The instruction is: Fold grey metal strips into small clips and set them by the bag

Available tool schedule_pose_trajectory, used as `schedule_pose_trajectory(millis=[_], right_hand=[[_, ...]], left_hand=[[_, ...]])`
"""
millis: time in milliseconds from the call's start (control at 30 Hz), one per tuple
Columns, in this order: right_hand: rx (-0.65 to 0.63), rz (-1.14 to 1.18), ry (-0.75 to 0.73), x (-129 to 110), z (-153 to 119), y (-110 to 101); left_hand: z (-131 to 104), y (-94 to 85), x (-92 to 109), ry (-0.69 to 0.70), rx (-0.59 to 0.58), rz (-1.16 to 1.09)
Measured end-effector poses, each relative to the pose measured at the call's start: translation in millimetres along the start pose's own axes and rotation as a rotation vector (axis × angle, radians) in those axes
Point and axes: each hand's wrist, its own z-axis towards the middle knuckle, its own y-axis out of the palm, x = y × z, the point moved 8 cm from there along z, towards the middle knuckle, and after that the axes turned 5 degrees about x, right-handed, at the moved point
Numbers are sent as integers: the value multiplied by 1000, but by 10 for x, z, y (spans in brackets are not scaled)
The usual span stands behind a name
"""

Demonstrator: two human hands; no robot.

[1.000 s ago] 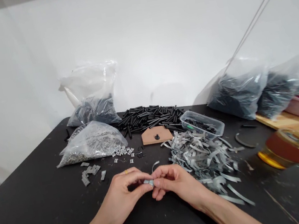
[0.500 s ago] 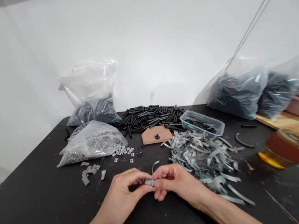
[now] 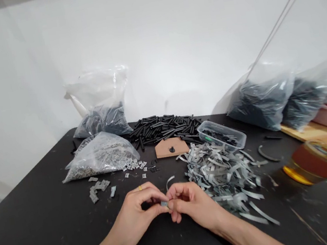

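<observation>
Near the front middle of the black table, my left hand point(image 3: 138, 213) pinches a small grey clip point(image 3: 163, 204) between thumb and fingertips. My right hand point(image 3: 189, 204) meets it fingertip to fingertip and grips a thin grey strip point(image 3: 169, 179), whose curved end rises above the fingers. The fingers hide where strip and clip meet. Left of my hands are several grey clips point(image 3: 99, 186), with smaller grey pieces point(image 3: 139, 164) farther back. A pile of curved grey strips point(image 3: 218, 167) spreads to the right of my right hand.
Behind my hands are a tan block point(image 3: 164, 149) with a black knob and a heap of black tubes point(image 3: 164, 127). A clear tray point(image 3: 237, 141) holds black parts. Plastic bags point(image 3: 102, 153) stand left, others point(image 3: 257, 102) right. An amber container point(image 3: 317, 161) sits at right.
My fingertips have closed in around the clip, and less of it shows. Both hands have otherwise barely moved; the strip's curved end still stands above them.
</observation>
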Motion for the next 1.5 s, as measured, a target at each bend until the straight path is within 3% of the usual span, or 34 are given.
schedule_pose_trajectory(millis=[333,600,933,1167,1500], right_hand=[[-109,38,-117,-165,-67,105],[-181,97,-122,-135,-74,140],[-166,128,-94,-64,-38,126],[-104,127,-88,-68,-6,53],[21,16,-127,-113,14,-67]], left_hand=[[-26,2,-19,-49,26,-162],[-30,5,24,-56,20,-172],[-40,28,39,-87,-5,-165],[-57,55,41,-212,-101,-263],[-48,-25,-80,-225,34,-210]])
